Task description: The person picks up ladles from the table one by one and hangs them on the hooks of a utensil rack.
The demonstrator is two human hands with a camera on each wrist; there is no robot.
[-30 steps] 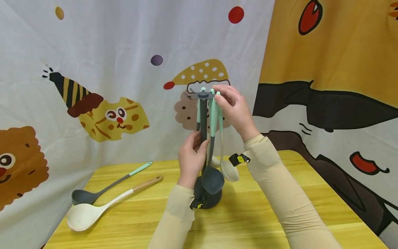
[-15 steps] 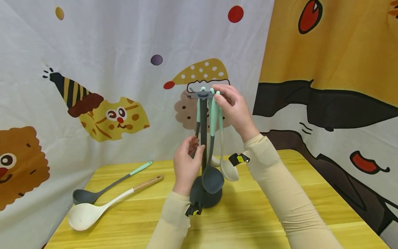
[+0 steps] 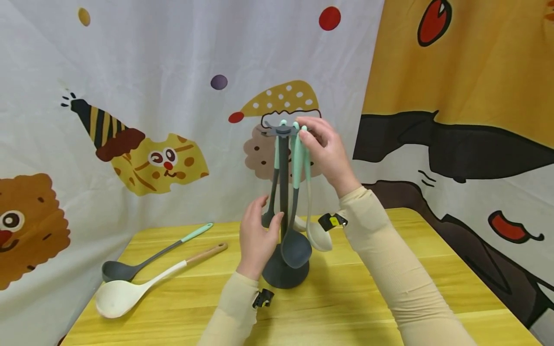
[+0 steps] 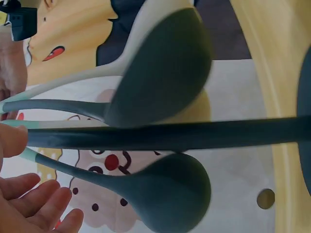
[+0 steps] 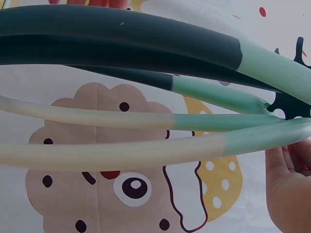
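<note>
A dark grey utensil stand stands upright, with several mint-handled utensils hanging from its hooked top. At that top, my right hand pinches the mint handle end of a cream ladle. Beside it hangs a dark grey ladle, nearest the camera. Another dark grey ladle hangs on the pole's left side, partly hidden in the head view. My left hand is left of the pole, fingers spread and holding nothing; its thumb is close to the pole. Other cream utensils behind are mostly hidden.
On the wooden table, left of the stand, lie a dark ladle with a mint handle and a large cream ladle with a wooden handle. A cartoon-printed curtain hangs behind the table.
My left hand has let go of the stand's pole, moving left and down as its fingers spread. My right hand has stayed at the handle ends.
</note>
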